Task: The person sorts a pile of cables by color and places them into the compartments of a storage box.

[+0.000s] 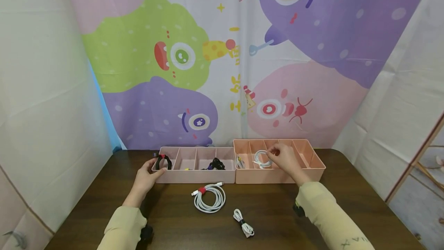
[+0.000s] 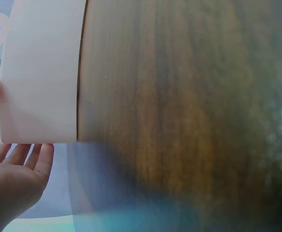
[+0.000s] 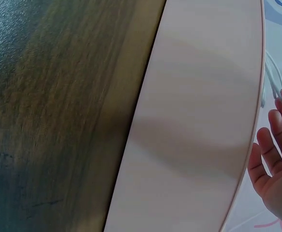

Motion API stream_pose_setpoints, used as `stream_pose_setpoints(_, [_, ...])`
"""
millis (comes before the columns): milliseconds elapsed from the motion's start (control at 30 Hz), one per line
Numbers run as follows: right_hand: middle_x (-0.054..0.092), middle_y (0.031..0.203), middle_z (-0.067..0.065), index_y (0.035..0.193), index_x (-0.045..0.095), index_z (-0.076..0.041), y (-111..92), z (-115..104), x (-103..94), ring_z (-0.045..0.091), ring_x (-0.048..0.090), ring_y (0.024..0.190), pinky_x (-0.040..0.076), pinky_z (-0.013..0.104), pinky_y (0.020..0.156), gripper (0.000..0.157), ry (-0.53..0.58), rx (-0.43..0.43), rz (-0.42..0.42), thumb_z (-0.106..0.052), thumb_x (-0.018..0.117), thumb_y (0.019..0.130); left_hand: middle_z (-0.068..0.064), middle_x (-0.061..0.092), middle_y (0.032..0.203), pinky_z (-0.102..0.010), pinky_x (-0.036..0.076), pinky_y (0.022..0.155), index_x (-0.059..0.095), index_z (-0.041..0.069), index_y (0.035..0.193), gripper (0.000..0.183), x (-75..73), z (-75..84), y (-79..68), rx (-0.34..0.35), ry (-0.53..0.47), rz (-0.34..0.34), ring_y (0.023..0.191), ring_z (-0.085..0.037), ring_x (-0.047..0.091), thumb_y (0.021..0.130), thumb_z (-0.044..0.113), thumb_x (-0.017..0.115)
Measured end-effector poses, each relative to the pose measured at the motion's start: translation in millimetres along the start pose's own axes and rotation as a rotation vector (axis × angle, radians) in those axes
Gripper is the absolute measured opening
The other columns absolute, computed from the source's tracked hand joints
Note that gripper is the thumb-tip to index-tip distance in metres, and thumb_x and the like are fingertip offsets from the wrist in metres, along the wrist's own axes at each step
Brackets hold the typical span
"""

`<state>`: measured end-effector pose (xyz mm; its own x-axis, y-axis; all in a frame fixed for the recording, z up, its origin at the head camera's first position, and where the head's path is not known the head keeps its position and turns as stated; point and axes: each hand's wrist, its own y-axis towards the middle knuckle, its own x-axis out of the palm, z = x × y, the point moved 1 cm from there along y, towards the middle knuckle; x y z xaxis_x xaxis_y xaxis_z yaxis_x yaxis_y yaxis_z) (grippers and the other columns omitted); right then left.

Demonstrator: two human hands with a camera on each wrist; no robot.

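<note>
White and neatly looped, a cable coil is pinched between the thumb and index finger of the right hand, the other fingers of that hand loosely bent. The coil is at the peach divided organizer box, toward its left half and overlapping the front rim in the head view; exactly which compartment it belongs to, I cannot tell. In that box's leftmost compartment lies another pale cable.

The left hand grips the left front corner of the pale pink organizer box, thumb at the front rim and fingertips against the end wall. This box stands end to end with the peach one. A black cable coil with a red tie rests upright in its leftmost compartment, its plug jutting past the rim near the hand. Toward the right end sits a black cable bundle.

In front of the boxes, on the dark wooden table, lie a larger white cable coil with a red tie and, nearer the person, a small white cable bundle cinched by a black tie. Behind hangs a cloth backdrop printed with purple, green and pink cartoon monsters.
</note>
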<state>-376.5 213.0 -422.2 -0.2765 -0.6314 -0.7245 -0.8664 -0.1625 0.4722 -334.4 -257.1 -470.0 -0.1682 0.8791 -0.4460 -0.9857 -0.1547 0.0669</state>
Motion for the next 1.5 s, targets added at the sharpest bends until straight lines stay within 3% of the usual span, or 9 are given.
stream_pose_setpoints(433, [0.062,0.072,0.004,0.077,0.068,-0.008,0,8,1.6,0.014,0.053,0.065,0.043,0.027,0.059,0.009,-0.027,0.031,0.059,-0.015,0.071,0.081,-0.028,0.036,0.143,-0.05,0.036,0.103,0.033,-0.005,0.14,0.064,-0.9,1.5,1.1,-0.005,0.002,-0.001,0.129,-0.039,0.036,0.09,0.02,0.064])
stream_pose_setpoints(833, [0.062,0.074,0.004,0.077,0.067,-0.007,1,1,6.0,0.016,0.054,0.067,0.044,0.029,0.061,0.011,-0.025,0.038,0.065,-0.016,0.071,0.081,-0.028,0.035,0.143,-0.05,0.036,0.103,0.033,-0.005,0.14,0.064,-0.4,1.1,0.7,-0.004,-0.001,0.002,0.13,-0.039,0.035,0.09,0.019,0.064])
stream_pose_setpoints(1100, [0.062,0.07,0.004,0.074,0.066,-0.007,2,-1,6.1,0.016,0.055,0.064,0.044,0.029,0.06,0.011,-0.019,0.029,0.116,-0.016,0.07,0.079,-0.028,0.036,0.143,-0.05,0.037,0.102,0.034,-0.005,0.14,0.063,-0.2,1.4,0.2,-0.003,-0.003,0.008,0.129,-0.04,0.036,0.089,0.019,0.064])
stream_pose_setpoints(1500, [0.064,0.07,0.005,0.075,0.067,-0.007,7,-13,8.1,0.015,0.056,0.063,0.046,0.028,0.058,0.016,-0.019,0.125,0.145,-0.021,0.073,0.079,-0.027,0.038,0.142,-0.048,0.037,0.101,0.034,-0.005,0.14,0.063,0.1,2.9,-1.3,0.002,-0.022,0.008,0.128,-0.038,0.038,0.089,0.019,0.064])
